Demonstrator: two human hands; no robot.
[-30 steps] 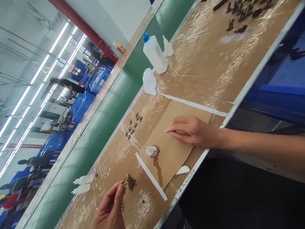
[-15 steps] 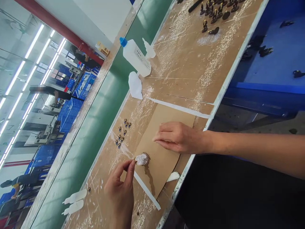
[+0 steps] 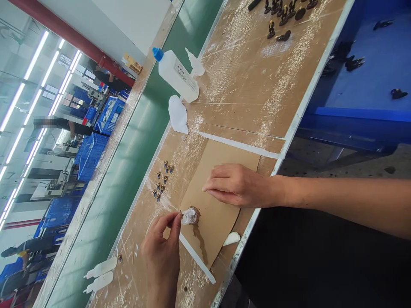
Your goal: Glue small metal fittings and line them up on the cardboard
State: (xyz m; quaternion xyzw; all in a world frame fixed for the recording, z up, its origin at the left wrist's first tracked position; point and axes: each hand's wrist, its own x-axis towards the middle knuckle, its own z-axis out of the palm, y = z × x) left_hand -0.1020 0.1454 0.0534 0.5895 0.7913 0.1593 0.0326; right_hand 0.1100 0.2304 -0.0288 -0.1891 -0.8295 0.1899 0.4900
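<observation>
My left hand is closed in a pinch on a tiny brass piece. It holds the piece against the tip of a small clear bottle on a cardboard sheet. My right hand lies flat and open on that sheet, just right of the bottle, holding nothing. A group of several small blue-and-gold pieces lies on the bench above my left hand.
A big white bottle with a blue cap and a small dropper bottle stand at the far bench edge by a green conveyor belt. Two white dropper bottles lie lower left. Dark figurines sit at the top. People work in the background.
My left hand has moved from a pile of brass pieces up to the small clear bottle, carrying a piece. My right hand has stayed flat on the cardboard. The view has shifted.
</observation>
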